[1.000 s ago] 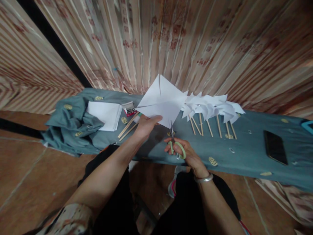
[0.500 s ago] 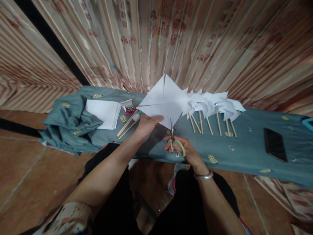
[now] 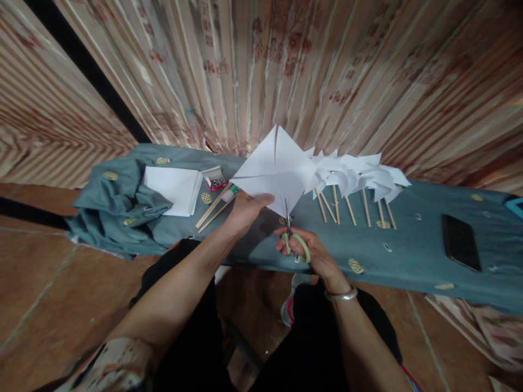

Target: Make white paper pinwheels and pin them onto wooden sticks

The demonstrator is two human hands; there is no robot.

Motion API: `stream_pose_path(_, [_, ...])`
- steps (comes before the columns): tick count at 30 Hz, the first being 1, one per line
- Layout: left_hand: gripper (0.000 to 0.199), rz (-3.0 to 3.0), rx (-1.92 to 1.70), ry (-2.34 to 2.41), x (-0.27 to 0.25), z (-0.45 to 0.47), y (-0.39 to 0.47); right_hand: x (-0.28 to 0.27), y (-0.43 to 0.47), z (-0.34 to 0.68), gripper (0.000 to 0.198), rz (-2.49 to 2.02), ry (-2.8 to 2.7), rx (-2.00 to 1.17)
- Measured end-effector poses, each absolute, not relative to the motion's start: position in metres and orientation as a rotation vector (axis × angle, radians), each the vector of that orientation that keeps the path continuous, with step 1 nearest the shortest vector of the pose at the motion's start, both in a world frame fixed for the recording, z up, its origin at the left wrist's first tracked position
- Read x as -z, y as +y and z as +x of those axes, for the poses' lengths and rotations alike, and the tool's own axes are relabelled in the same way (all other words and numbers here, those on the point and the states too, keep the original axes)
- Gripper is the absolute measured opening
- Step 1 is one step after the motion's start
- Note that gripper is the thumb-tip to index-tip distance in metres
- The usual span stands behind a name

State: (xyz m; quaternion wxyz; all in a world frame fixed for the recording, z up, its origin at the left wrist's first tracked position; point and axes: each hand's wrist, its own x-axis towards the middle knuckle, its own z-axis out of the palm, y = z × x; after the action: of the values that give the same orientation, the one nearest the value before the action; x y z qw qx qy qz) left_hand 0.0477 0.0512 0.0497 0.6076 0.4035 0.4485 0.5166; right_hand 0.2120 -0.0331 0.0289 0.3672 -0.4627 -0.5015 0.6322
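Note:
My left hand (image 3: 250,209) pinches a square white sheet of paper (image 3: 272,163) by its lower left edge, thumb on top. Slits run inward from the far corner and the left corner of the sheet. In my right hand (image 3: 308,247) are scissors (image 3: 301,247) with pale green handles, my fingers through the loops. Their blades meet the paper at the corner nearest me. Beyond the sheet's right corner lie several white paper pinwheels (image 3: 359,174) on wooden sticks, partly overlapping one another.
On the grey-green cloth (image 3: 408,245) lie a stack of white paper (image 3: 174,188), a small open box of pins (image 3: 215,178), wooden sticks (image 3: 213,207) beside a glue stick (image 3: 230,193), and a black phone (image 3: 461,241) at the right. A pleated curtain (image 3: 261,71) hangs behind.
The scissor blades look slightly closer together at the near corner. Both hands and the sheet hold almost the same place.

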Motion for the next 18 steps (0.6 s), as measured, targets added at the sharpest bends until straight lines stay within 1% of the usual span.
stream_pose_path(6, [0.018, 0.942, -1.223, 0.998, -0.0488, 0.0475, 0.0525, -0.0301, -0.0339, 0.2109, 0.059, -1.204, -1.276, -1.619])
stream_pose_path(13, [0.02, 0.917, -1.219, 0.984, -0.0514, 0.0458, 0.0516, -0.0309, -0.0342, 0.2108, 0.057, -1.226, -1.27, -1.603])
stream_pose_path(18, [0.018, 0.928, -1.217, 0.999, -0.0502, 0.0449, 0.0517, -0.0305, -0.0341, 0.2108, 0.057, -1.243, -1.275, -1.604])
